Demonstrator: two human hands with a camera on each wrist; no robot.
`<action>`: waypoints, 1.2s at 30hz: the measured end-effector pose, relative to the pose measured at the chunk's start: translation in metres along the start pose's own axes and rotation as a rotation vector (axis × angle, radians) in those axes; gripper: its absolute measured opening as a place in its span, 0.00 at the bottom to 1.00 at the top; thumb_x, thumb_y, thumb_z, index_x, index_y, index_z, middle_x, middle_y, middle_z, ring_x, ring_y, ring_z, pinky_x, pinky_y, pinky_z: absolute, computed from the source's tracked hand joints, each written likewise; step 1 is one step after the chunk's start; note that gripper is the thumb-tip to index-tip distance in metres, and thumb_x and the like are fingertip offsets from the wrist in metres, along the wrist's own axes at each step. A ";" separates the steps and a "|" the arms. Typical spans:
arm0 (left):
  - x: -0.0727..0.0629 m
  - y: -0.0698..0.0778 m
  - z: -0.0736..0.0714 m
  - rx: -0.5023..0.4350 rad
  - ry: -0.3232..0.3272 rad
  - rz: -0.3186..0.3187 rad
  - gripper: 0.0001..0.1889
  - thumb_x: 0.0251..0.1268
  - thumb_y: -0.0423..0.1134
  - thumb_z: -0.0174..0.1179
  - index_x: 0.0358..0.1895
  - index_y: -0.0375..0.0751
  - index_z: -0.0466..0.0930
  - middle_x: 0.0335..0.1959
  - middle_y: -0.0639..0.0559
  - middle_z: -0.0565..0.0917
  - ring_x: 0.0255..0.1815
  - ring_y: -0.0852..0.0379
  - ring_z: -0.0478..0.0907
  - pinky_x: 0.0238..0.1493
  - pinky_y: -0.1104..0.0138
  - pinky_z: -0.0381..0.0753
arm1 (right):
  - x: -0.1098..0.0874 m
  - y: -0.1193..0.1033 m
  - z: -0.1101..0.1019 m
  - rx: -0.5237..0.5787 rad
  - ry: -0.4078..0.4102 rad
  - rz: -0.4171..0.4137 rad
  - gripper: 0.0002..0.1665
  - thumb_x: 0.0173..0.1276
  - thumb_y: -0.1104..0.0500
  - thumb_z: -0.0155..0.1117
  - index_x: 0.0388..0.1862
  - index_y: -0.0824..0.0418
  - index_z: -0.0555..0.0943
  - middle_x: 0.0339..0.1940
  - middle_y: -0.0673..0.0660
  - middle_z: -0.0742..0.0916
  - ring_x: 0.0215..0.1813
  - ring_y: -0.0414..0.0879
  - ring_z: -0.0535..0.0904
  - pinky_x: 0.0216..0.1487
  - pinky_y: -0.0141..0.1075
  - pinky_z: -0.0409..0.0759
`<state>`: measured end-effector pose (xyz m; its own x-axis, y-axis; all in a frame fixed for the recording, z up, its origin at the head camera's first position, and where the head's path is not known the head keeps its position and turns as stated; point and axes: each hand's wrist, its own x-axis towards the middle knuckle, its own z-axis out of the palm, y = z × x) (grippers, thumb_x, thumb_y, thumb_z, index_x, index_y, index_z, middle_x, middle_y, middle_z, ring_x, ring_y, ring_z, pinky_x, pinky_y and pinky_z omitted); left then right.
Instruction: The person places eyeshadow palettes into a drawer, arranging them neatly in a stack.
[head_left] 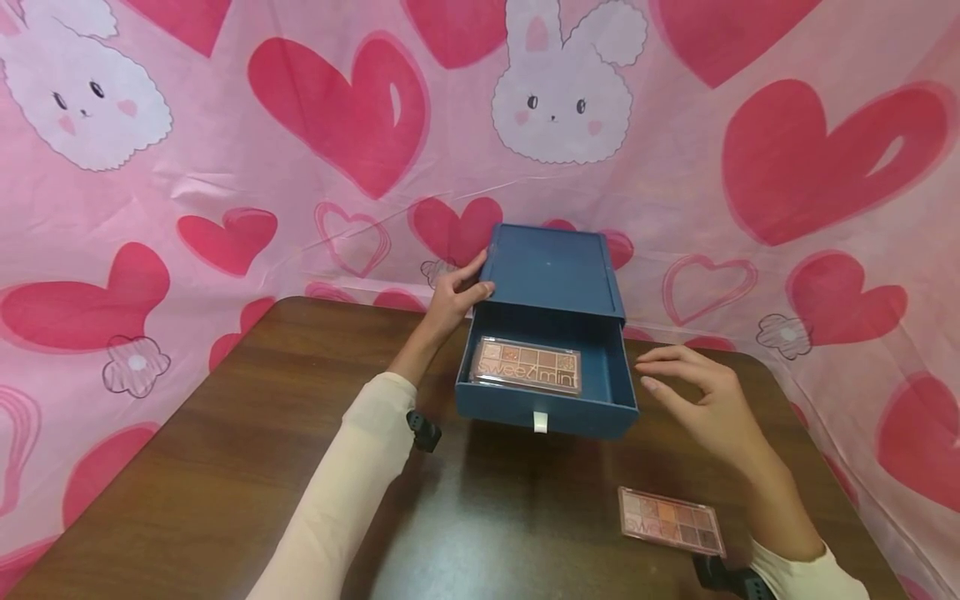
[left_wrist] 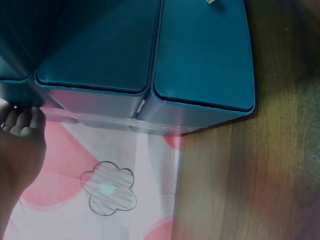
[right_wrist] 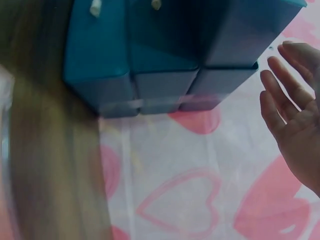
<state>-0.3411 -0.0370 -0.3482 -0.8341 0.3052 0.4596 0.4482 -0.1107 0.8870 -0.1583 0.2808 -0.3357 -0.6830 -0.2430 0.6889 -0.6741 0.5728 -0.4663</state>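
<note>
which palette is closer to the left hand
The tan palette inside the open blue drawer; the pinker palette lies outside on the table.

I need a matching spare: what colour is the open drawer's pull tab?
The pull tab is white, clearest in the head view.

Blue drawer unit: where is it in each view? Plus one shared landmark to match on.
Head: blue drawer unit is just right of centre, its top drawer pulled out.
Left wrist: blue drawer unit fills much of the upper half, from the left edge to right of centre.
Right wrist: blue drawer unit spans the upper half, left of centre to near the right edge.
Landmark: wooden table, lower half in head, right in left wrist, left in right wrist.
</note>
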 end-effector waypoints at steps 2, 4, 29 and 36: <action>0.000 0.001 0.000 0.008 0.001 0.001 0.34 0.65 0.33 0.57 0.75 0.32 0.62 0.78 0.38 0.66 0.73 0.42 0.70 0.76 0.51 0.67 | -0.009 0.003 -0.002 -0.009 -0.006 0.016 0.22 0.51 0.82 0.70 0.43 0.64 0.89 0.43 0.50 0.88 0.52 0.26 0.80 0.55 0.15 0.74; -0.001 0.001 0.000 0.013 0.003 -0.001 0.34 0.65 0.33 0.57 0.76 0.32 0.62 0.78 0.38 0.66 0.73 0.42 0.70 0.76 0.51 0.67 | -0.019 0.006 -0.003 -0.016 -0.024 0.045 0.23 0.52 0.81 0.70 0.43 0.62 0.89 0.43 0.43 0.88 0.52 0.25 0.80 0.56 0.15 0.74; 0.000 -0.001 0.000 -0.008 -0.005 0.009 0.34 0.66 0.32 0.57 0.76 0.31 0.62 0.79 0.39 0.64 0.74 0.42 0.68 0.78 0.52 0.65 | -0.151 0.053 -0.018 -0.127 -0.365 0.340 0.21 0.60 0.64 0.75 0.53 0.60 0.85 0.51 0.41 0.87 0.56 0.18 0.72 0.44 0.20 0.77; 0.000 -0.001 0.000 0.007 -0.003 0.008 0.34 0.66 0.33 0.57 0.76 0.31 0.62 0.79 0.40 0.64 0.75 0.41 0.67 0.78 0.51 0.65 | -0.164 0.059 -0.018 -0.173 -0.454 0.307 0.32 0.51 0.57 0.82 0.57 0.59 0.84 0.53 0.41 0.84 0.55 0.19 0.70 0.44 0.20 0.74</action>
<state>-0.3411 -0.0374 -0.3490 -0.8293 0.3075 0.4666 0.4574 -0.1063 0.8829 -0.0808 0.3689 -0.4666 -0.9181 -0.3356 0.2110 -0.3964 0.7805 -0.4834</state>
